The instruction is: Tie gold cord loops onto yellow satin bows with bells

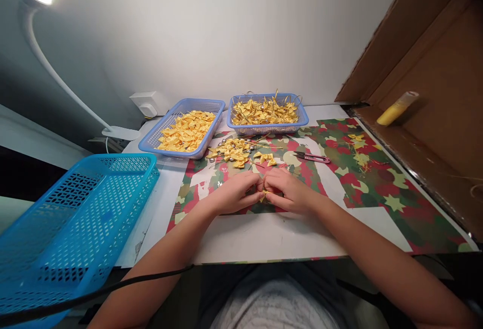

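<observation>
The white surface (160,195) stretches beneath the fingers (255,181) and out to both sides, largely covered by a camouflage-patterned sheet (405,203). Well to the left of the fingers stands a turquoise perforated plastic basket (109,188). Beyond them are two smaller violet-blue baskets: the left basket (212,136) holds loose yellow bows, the right basket (267,129) yellow bows with gold ties. The person's left hand (238,192) and right hand (290,189) meet over the sheet, thumbs and forefingers pinching together. Just beyond the fingertips lies a pile of yellow ribbon bows (234,153), and near it, ahead and to the right, pink-handled thread snips (317,158). Smallest is the single yellow ribbon bow (263,197) between the two pinches, mostly hidden; whether a tie is gripped too cannot be told. Good handling here probably means one hand steadying the bow's centre while the other makes small, even adjustments, pressing lightly enough that the loops are not creased.
</observation>
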